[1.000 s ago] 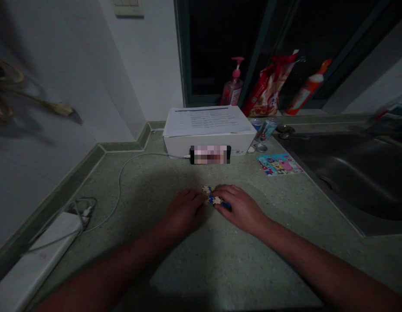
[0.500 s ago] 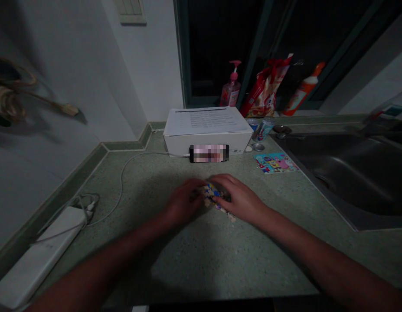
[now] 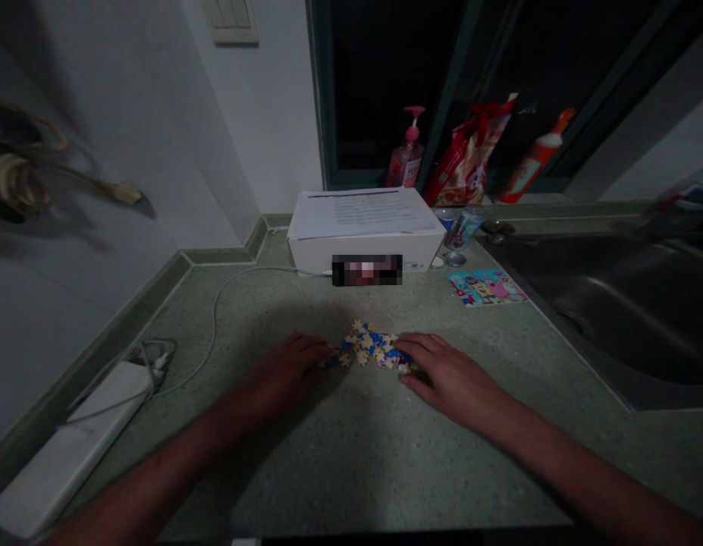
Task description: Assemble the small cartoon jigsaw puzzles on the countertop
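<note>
Person's right hand has thumb and fingers spread around 1 end of a messy heap of puzzle pieces on the counter. Left hand is at the other end, can't really tell if it's pinching any. Phone sits behind them.

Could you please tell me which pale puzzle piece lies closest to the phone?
The pale piece at the far edge of the heap, toward the phone; other visible pale pieces lie nearer the person.
</note>
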Available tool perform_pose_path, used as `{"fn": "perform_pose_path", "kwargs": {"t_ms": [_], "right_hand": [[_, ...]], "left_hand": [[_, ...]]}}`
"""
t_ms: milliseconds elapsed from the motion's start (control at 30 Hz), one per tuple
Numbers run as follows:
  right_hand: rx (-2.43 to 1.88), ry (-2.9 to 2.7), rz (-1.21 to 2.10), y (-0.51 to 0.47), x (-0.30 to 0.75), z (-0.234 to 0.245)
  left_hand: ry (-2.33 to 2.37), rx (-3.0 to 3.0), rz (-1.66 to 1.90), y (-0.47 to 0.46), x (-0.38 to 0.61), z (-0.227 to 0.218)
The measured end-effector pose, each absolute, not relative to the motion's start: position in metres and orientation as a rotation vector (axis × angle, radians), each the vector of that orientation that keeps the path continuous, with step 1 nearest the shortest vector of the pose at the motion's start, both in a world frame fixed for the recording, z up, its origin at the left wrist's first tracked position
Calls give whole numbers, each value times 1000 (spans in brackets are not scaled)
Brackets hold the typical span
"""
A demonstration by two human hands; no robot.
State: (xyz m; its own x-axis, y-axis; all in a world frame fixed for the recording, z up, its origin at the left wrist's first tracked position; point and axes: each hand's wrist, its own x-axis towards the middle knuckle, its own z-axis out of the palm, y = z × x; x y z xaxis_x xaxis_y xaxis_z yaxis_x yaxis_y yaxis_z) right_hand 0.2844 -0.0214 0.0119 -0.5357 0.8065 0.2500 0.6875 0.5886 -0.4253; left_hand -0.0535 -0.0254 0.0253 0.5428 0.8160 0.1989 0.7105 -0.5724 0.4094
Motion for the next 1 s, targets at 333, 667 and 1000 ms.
{"fn": "perform_pose_path", "kwargs": {"t_ms": [333,667,1000], "right_hand": [[-1081,-2414,417,0,256,13],[-1015,-2217,548,22,241,11],[-1267,-2180,493,17,251,4]], "left_hand": [[1202,2472,651,-2,-20,15],[1132,2329,825,7,-4,10],[832,2509,390,6,-39,35]]}}
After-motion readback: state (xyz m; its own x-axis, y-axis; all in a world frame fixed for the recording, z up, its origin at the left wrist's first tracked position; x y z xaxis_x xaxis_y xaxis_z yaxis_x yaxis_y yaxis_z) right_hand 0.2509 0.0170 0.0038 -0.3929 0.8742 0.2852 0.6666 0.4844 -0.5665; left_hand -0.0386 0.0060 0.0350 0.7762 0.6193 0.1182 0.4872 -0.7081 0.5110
